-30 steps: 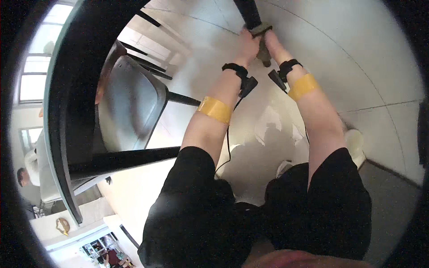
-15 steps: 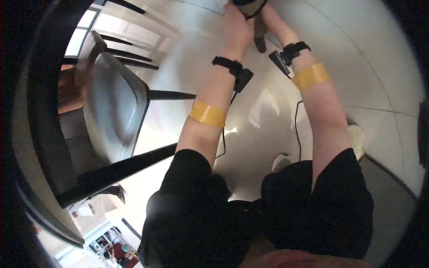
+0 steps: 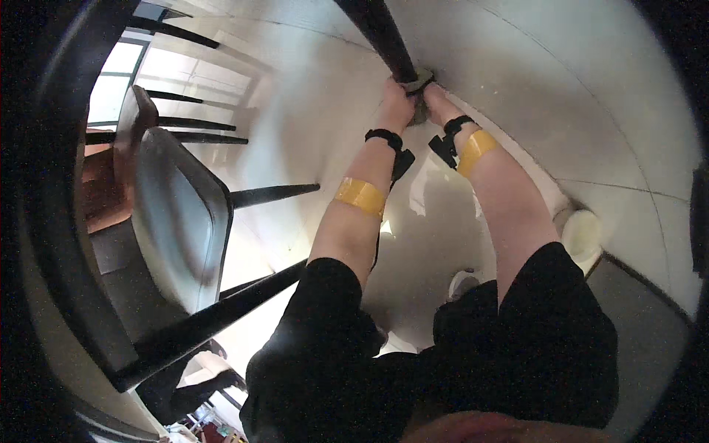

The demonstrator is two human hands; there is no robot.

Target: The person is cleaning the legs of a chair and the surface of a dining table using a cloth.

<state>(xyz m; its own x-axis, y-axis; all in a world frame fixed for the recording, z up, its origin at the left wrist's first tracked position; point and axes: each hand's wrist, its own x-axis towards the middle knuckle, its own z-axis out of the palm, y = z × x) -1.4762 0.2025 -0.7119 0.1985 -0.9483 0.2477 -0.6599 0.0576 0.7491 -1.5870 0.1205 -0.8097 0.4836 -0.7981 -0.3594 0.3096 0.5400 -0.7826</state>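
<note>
A black pole-like leg (image 3: pixel 378 37) slants down from the top of the view. Around its lower end sits an olive-green, cloth-like piece (image 3: pixel 424 79) with a dark edge, and part of it hangs below. My left hand (image 3: pixel 399 107) is closed on the left side of this piece, close against the leg. From the right, my right hand (image 3: pixel 440 105) pinches the same piece. The fingertips of both hands are partly hidden. Each wrist has a black strap with a small black box, and yellow tape wraps each forearm.
At left stands a chair with a grey seat (image 3: pixel 181 221) and black legs; more dark legs and a brown chair (image 3: pixel 111 177) are behind it. A pale rounded object (image 3: pixel 582 235) lies beyond my right forearm. Another person's dark-sleeved arm (image 3: pixel 203 373) shows at lower left.
My hands and the olive-green piece have come lower in the view, away from the upper edge. The black leg above them now shows. The chairs appear shifted slightly left and down.
</note>
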